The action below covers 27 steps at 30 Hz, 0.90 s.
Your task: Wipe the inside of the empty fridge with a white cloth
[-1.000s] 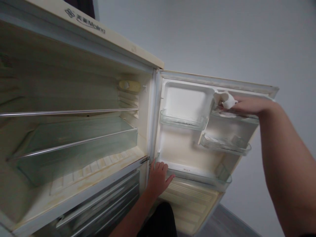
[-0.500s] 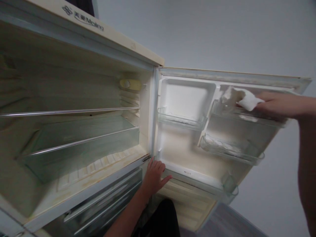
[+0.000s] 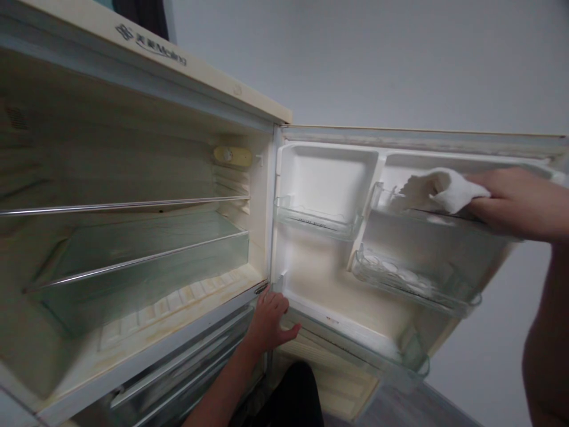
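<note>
My right hand (image 3: pixel 518 198) is closed on a white cloth (image 3: pixel 448 190), which hangs loose from the fingers toward the left. Cloth and hand are at the upper right door shelf (image 3: pixel 427 216), a clear bin on the open refrigerator door (image 3: pixel 326 267). Whether the cloth touches the shelf I cannot tell. Down by the hinge side, my left hand (image 3: pixel 269 323) has its thumb spread away from the fingers and holds nothing. Its fingertips lie near the metal hinge (image 3: pixel 261 287), at the end of the low door shelf (image 3: pixel 355 341).
To the left is the refrigerator compartment (image 3: pixel 133 148) with a glass shelf (image 3: pixel 120 206) and a clear drawer (image 3: pixel 151 267). Below it are freezer drawers (image 3: pixel 191 367). An egg rack (image 3: pixel 400 276) sits on the door. My knee (image 3: pixel 297 391) is beneath the door.
My right hand and the cloth have shifted slightly right relative to the door shelf, and the cloth hangs more spread out. My left hand stays near the hinge, thumb a little wider.
</note>
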{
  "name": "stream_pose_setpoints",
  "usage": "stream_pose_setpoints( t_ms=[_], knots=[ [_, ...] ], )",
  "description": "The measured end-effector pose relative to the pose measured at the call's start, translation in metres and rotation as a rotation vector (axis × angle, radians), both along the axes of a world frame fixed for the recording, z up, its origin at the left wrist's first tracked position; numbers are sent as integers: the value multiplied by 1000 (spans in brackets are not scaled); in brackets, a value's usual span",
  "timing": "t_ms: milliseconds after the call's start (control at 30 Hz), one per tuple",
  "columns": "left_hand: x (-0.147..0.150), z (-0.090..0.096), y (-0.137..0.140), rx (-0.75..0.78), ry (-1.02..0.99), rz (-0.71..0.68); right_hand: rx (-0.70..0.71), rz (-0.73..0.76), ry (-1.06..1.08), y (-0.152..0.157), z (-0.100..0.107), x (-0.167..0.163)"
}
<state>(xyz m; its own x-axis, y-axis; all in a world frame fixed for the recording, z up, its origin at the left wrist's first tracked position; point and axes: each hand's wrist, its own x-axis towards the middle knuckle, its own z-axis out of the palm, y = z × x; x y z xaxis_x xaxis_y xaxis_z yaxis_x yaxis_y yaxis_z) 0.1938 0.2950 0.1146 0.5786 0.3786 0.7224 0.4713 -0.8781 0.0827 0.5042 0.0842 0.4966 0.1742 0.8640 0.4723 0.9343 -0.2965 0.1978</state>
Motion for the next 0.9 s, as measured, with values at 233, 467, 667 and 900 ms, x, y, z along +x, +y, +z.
stream_pose_setpoints(
  t_ms=[233,467,667,900],
  knots=[
    [4,0,-3,14,-23,21,57,58,-13,-2,-1,6],
    [8,4,-18,11,-24,49,110,157,126,-6,-3,14],
    [10,2,-24,9,-23,52,127,145,175,-10,-4,10],
    [11,0,-22,14,-16,50,154,167,205,-9,-3,15]
  ],
)
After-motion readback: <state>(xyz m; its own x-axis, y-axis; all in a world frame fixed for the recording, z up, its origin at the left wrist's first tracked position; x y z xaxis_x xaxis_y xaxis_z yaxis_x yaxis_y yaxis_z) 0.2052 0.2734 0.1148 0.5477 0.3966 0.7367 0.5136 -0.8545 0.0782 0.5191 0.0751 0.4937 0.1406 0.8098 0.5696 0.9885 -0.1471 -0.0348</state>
